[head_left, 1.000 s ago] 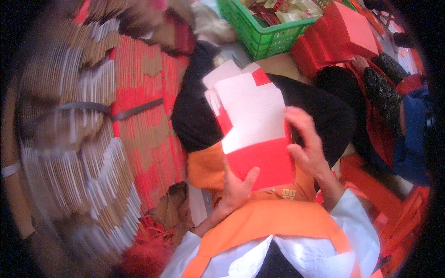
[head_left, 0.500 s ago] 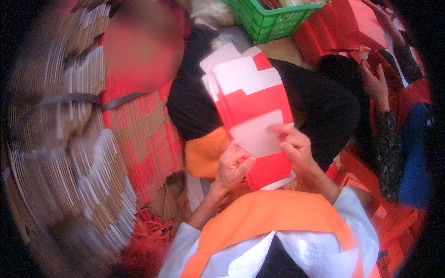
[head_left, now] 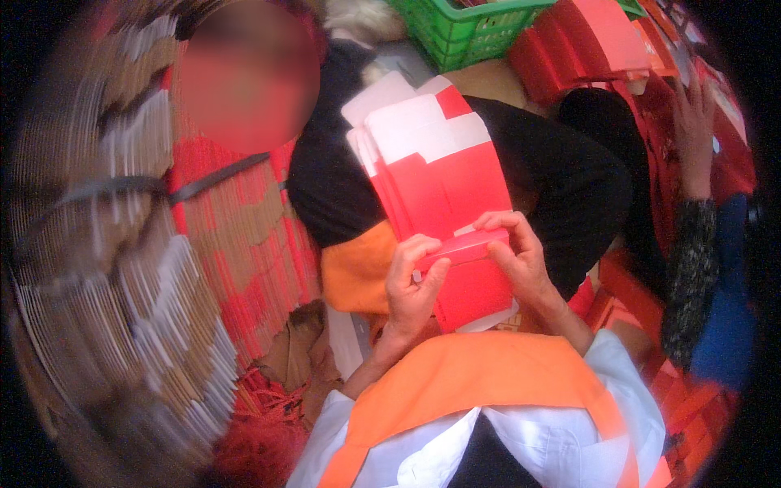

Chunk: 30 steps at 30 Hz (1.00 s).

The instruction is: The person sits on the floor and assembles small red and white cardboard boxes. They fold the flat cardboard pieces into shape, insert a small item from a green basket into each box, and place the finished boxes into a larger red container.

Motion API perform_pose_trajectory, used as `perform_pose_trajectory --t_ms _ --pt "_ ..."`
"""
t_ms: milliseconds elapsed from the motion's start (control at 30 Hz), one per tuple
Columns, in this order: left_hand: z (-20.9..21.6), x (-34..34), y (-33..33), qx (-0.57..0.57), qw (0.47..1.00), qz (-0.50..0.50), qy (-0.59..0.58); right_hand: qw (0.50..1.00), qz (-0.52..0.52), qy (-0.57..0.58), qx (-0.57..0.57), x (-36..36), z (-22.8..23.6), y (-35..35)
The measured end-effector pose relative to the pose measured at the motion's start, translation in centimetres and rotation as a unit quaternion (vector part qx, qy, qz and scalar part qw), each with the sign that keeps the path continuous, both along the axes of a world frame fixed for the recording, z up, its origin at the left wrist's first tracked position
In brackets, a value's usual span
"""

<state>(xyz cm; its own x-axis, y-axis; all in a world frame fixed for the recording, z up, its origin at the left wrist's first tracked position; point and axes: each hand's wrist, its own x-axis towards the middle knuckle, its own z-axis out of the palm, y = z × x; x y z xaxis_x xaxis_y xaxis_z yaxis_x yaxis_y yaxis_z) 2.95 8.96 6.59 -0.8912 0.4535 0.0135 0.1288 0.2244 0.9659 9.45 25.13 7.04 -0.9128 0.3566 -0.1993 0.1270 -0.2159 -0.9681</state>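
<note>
On my lap lies a stack of flat red-and-white card box blanks [head_left: 451, 183], its white tabbed ends pointing away from me. Across its near part, a red card flap [head_left: 465, 246] stands folded up on the top blank. My left hand [head_left: 413, 281] pinches the left end of this flap between thumb and fingers. At the other end, my right hand [head_left: 519, 248] grips it, fingers over the top edge and thumb on the near side. The underside of the fold is hidden.
Tall rows of stacked flat card [head_left: 163, 301] fill the left side, a dark strap [head_left: 220, 175] across them. A green crate [head_left: 472, 37] and red boxes [head_left: 582, 49] stand at the back. At right, a co-worker's hand [head_left: 694, 122] reaches over red card.
The pale sheet face under my hands has given way to a raised red fold. My right fingers have closed onto its edge. The co-worker's hand has moved farther away, to the right.
</note>
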Motion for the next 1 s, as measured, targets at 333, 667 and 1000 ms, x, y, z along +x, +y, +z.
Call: perform_pose_trajectory --t_ms 333,667,1000 --pt "0.1 -0.4 0.2 -0.004 0.999 -0.039 -0.034 0.997 0.057 -0.014 0.045 -0.1 -0.1 0.8" --pt "-2.2 1.2 -0.7 0.032 0.996 -0.043 0.067 0.994 -0.005 0.028 0.107 1.3 -3.2 0.5" --pt "3.0 -5.6 0.2 -0.158 0.949 -0.266 -0.065 0.921 0.244 0.188 0.237 -4.9 3.4 2.7"
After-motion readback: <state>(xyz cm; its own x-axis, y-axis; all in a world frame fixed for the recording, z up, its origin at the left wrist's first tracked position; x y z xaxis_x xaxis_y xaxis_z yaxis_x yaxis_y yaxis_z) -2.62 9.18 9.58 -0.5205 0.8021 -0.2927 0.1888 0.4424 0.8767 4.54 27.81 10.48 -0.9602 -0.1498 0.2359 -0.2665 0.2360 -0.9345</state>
